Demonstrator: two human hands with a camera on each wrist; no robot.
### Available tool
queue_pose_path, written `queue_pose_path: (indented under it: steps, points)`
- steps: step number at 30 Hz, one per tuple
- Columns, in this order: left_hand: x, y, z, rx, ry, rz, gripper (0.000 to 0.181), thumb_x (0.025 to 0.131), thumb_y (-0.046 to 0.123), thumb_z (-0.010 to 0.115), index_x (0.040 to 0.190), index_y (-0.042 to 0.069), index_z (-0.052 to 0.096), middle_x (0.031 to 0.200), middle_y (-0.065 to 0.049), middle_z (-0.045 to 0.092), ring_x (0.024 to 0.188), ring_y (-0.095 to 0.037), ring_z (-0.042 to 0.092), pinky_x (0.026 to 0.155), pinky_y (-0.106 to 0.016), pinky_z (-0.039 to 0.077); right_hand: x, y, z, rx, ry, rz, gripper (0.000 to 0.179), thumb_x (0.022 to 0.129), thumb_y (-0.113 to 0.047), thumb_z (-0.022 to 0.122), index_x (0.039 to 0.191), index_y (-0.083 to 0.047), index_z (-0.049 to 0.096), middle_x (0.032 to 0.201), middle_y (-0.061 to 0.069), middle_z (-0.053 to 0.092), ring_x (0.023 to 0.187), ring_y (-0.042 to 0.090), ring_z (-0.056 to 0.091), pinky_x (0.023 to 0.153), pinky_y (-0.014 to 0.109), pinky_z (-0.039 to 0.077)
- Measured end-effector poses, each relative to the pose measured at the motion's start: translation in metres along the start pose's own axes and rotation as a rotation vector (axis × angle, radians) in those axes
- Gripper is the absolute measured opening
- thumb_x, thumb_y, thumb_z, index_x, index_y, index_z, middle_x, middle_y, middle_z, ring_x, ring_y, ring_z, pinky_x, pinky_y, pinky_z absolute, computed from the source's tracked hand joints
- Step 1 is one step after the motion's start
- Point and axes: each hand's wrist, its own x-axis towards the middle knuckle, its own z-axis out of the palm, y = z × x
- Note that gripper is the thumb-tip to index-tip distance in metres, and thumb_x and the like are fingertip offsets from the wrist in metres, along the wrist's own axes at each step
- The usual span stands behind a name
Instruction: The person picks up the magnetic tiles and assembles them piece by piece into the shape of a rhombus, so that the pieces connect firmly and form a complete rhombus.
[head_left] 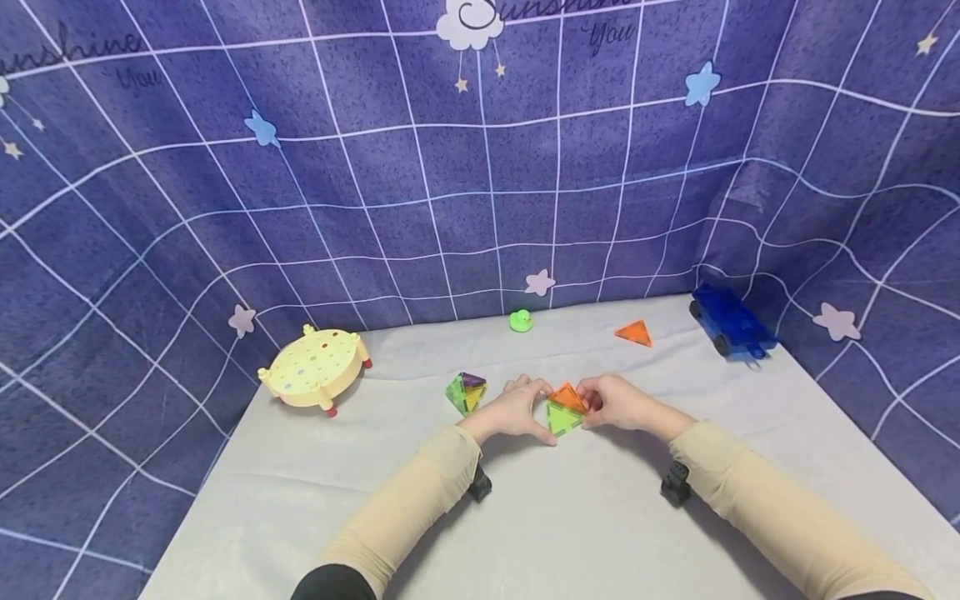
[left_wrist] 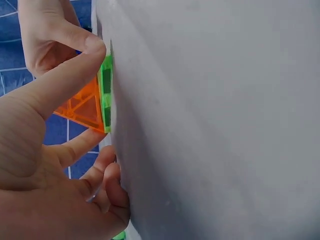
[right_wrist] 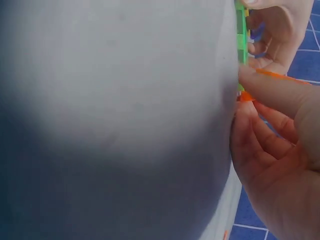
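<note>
On the table, a green triangular magnetic tile (head_left: 563,418) lies flat, with an orange triangular magnetic tile (head_left: 567,397) rising from its far edge. My left hand (head_left: 517,408) spans the green tile, thumb at its near corner and index finger at the far left corner. From the other side, my right hand (head_left: 617,403) pinches the orange tile at its right corner, its thumb also beside the green tile. In the left wrist view, the orange tile (left_wrist: 86,107) stands up from the green tile (left_wrist: 106,92). The right wrist view partly hides both tiles behind the right thumb.
Left of my left hand sits a cluster of green, purple and yellow tiles (head_left: 467,393). A loose orange triangle (head_left: 634,333), a green toy duck (head_left: 521,321) and a blue toy car (head_left: 731,322) lie toward the back. A dotted yellow round toy (head_left: 315,367) with legs is at left.
</note>
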Motion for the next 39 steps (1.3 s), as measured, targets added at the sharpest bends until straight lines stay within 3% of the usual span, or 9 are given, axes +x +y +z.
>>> queue_pose_path:
  steps: [6, 14, 19, 23, 26, 31, 35, 39]
  points:
    - [-0.003, -0.008, -0.003, -0.012, 0.029, 0.003, 0.06, 0.071, 0.033, 0.094, 0.116, 0.013, 0.061, 0.107, -0.003, 0.052, 0.102, -0.019, 0.048, 0.091, -0.034, 0.043, 0.012, 0.0, 0.003, -0.015, 0.022, 0.017, 0.026, 0.076, 0.001, 0.084, 0.093, -0.007, 0.067, 0.076, -0.003, 0.06, 0.071, 0.011, 0.056, 0.071, 0.029, 0.049]
    - [0.002, -0.013, -0.002, 0.004, 0.091, 0.083, 0.054, 0.07, 0.027, 0.095, 0.109, 0.01, 0.06, 0.098, 0.0, 0.059, 0.092, -0.014, 0.054, 0.083, -0.029, 0.046, 0.026, 0.003, 0.006, -0.07, 0.044, 0.007, 0.025, 0.077, -0.005, 0.086, 0.094, -0.005, 0.068, 0.07, -0.004, 0.06, 0.063, 0.009, 0.052, 0.066, 0.028, 0.046]
    - [0.003, -0.011, -0.004, -0.017, 0.096, 0.069, 0.052, 0.073, 0.024, 0.093, 0.109, 0.009, 0.06, 0.096, -0.001, 0.063, 0.088, -0.015, 0.057, 0.08, -0.029, 0.048, 0.033, 0.009, -0.003, -0.127, 0.064, 0.005, 0.026, 0.076, -0.005, 0.086, 0.095, -0.004, 0.068, 0.076, -0.001, 0.063, 0.07, 0.013, 0.057, 0.071, 0.033, 0.051]
    - [0.004, -0.007, -0.005, 0.023, 0.111, 0.067, 0.055, 0.075, 0.024, 0.092, 0.116, 0.005, 0.061, 0.099, -0.004, 0.065, 0.092, -0.017, 0.06, 0.085, -0.031, 0.05, 0.038, 0.018, -0.018, -0.25, 0.134, 0.013, 0.025, 0.077, -0.006, 0.086, 0.096, -0.002, 0.069, 0.087, 0.006, 0.064, 0.082, 0.022, 0.061, 0.079, 0.042, 0.053]
    - [0.006, -0.004, -0.006, 0.062, 0.111, 0.059, 0.053, 0.077, 0.026, 0.09, 0.116, 0.006, 0.062, 0.098, -0.001, 0.063, 0.093, -0.017, 0.059, 0.087, -0.031, 0.049, 0.039, 0.024, -0.031, -0.376, 0.196, 0.081, 0.026, 0.08, -0.01, 0.083, 0.099, -0.001, 0.068, 0.095, 0.013, 0.059, 0.09, 0.033, 0.06, 0.082, 0.05, 0.052]
    - [0.007, -0.002, -0.003, 0.083, 0.101, 0.032, 0.051, 0.08, 0.03, 0.088, 0.117, 0.008, 0.062, 0.097, 0.002, 0.061, 0.095, -0.016, 0.058, 0.089, -0.03, 0.048, 0.04, 0.038, -0.048, -0.549, 0.265, 0.284, 0.036, 0.089, -0.013, 0.071, 0.119, 0.005, 0.062, 0.117, 0.029, 0.053, 0.112, 0.053, 0.052, 0.087, 0.064, 0.049]
    - [0.009, -0.003, -0.001, 0.083, 0.105, 0.005, 0.056, 0.08, 0.031, 0.088, 0.124, 0.007, 0.062, 0.102, 0.001, 0.063, 0.1, -0.017, 0.06, 0.092, -0.031, 0.049, 0.042, 0.051, -0.054, -0.572, 0.279, 0.394, 0.033, 0.099, -0.012, 0.054, 0.125, 0.007, 0.058, 0.127, 0.036, 0.049, 0.117, 0.059, 0.046, 0.087, 0.068, 0.047]
    - [0.01, -0.002, -0.001, 0.085, 0.106, -0.024, 0.067, 0.081, 0.034, 0.087, 0.135, 0.005, 0.059, 0.113, -0.003, 0.066, 0.11, -0.019, 0.061, 0.099, -0.032, 0.048, 0.043, 0.061, -0.058, -0.546, 0.265, 0.409, 0.023, 0.101, -0.009, 0.047, 0.114, 0.006, 0.06, 0.119, 0.039, 0.052, 0.107, 0.06, 0.052, 0.087, 0.066, 0.047]
